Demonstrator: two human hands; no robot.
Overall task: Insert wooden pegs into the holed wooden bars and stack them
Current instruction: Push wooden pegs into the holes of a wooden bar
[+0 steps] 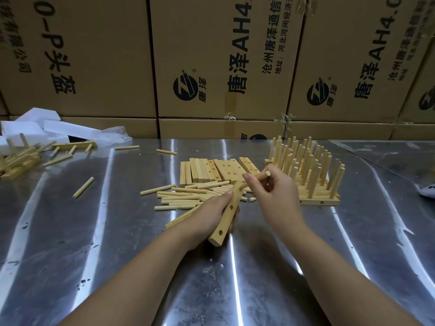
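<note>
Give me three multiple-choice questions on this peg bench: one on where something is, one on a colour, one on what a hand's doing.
1. Where is the big block of pegged bars? A) right of the loose pegs B) left of them C) nowhere in view
2. What colour are the foam pieces? A) blue B) white C) black
3. What does the right hand hold? A) nothing B) a peg C) foam
A: it stands beyond the right hand. B: plainly white. B: it pinches a peg at the bar the left hand grips.
</note>
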